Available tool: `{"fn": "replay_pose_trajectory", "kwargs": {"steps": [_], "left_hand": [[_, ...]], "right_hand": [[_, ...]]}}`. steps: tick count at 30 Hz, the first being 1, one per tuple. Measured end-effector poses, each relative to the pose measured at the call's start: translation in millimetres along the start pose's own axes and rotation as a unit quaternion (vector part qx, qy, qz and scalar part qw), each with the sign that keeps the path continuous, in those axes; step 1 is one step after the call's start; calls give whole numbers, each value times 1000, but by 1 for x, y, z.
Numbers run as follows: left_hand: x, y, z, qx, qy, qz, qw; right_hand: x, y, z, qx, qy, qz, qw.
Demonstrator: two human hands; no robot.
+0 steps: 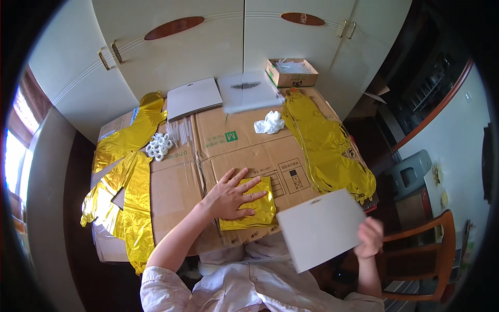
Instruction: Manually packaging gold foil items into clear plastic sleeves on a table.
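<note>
My left hand lies flat, fingers spread, on a folded gold foil sheet near the front edge of the cardboard-covered work surface. The foil looks like a flattened foil balloon folded into a square. In my right hand is a plain off-white card sheet, gripped by its right edge. It is tilted and held off the front right of the surface, its left corner close to the folded foil. My right fingers are a little blurred, and some are hidden by the card.
Flat gold foil balloons lie at the right, and more foil spreads over the left. Farther back are white rolls, clear straws, stacked cards, clear bags, crumpled white plastic and a small carton. A wooden chair stands right.
</note>
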State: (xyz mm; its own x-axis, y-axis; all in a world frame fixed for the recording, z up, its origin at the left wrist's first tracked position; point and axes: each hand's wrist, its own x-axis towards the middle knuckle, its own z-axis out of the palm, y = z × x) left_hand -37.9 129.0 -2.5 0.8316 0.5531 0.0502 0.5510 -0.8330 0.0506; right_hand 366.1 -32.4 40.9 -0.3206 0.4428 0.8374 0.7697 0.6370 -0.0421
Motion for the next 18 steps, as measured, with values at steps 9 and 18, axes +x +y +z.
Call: {"fn": "replay_pose_trajectory", "kwargs": {"steps": [9,18], "left_hand": [[1,3,0,21,-1,-14,1000],[-5,6,-1,3,-4,-12,1000]], "right_hand": [[7,67,62,-122,-94,43,987],[31,21,79,-5,-315,51,948]]}}
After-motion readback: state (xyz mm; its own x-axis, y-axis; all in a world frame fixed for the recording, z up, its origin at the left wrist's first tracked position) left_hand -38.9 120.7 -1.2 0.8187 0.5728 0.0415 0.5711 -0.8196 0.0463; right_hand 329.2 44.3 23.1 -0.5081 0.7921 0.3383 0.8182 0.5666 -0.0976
